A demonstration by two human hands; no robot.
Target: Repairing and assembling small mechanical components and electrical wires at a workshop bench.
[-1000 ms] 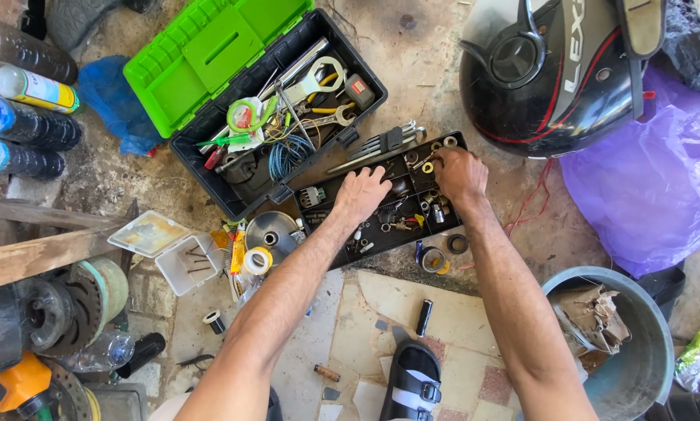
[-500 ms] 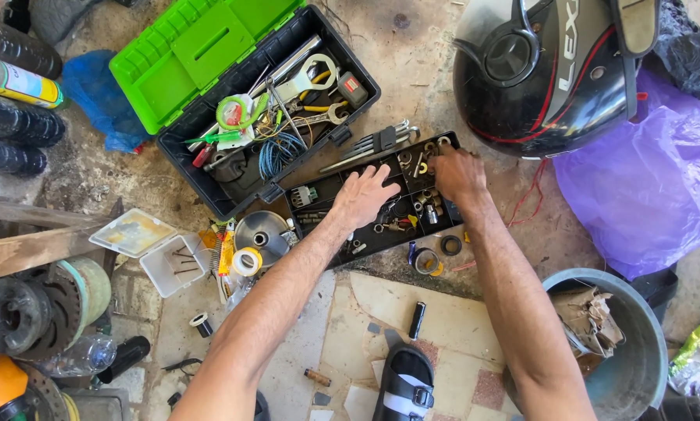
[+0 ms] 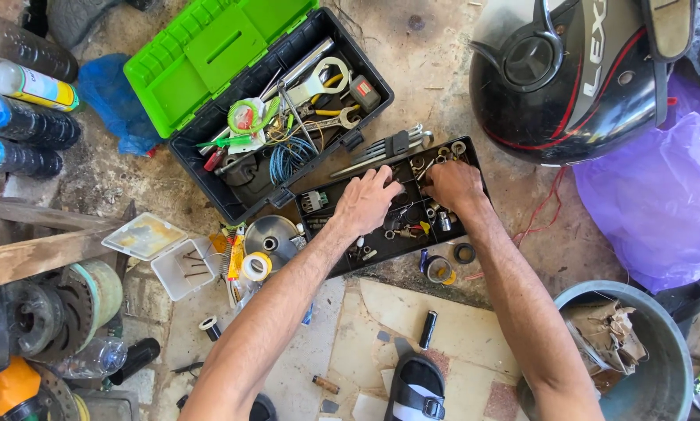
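Note:
A black parts tray [image 3: 330,265] full of small nuts, bolts and fittings lies on the ground. My left hand [image 3: 365,204] rests palm down in its middle, fingers spread over the parts. My right hand [image 3: 453,185] is curled over the tray's right end, fingertips among small metal pieces; what it pinches is hidden. A set of hex keys [image 3: 389,148] lies at the tray's far edge. Behind it stands an open black toolbox [image 3: 209,175] with a green lid [image 3: 209,54], holding wrenches, wire and screwdrivers.
A black helmet [image 3: 576,78] sits at upper right on a purple bag [image 3: 662,203]. A grey bucket [image 3: 669,382] is at lower right, bottles [image 3: 22,93] at upper left, a small clear box [image 3: 180,269] and tape roll [image 3: 256,267] left of the tray. My sandalled foot [image 3: 416,390] is below.
The view has shifted slightly. Both hands stay in the tray, with the left hand's fingers moving a little over the parts.

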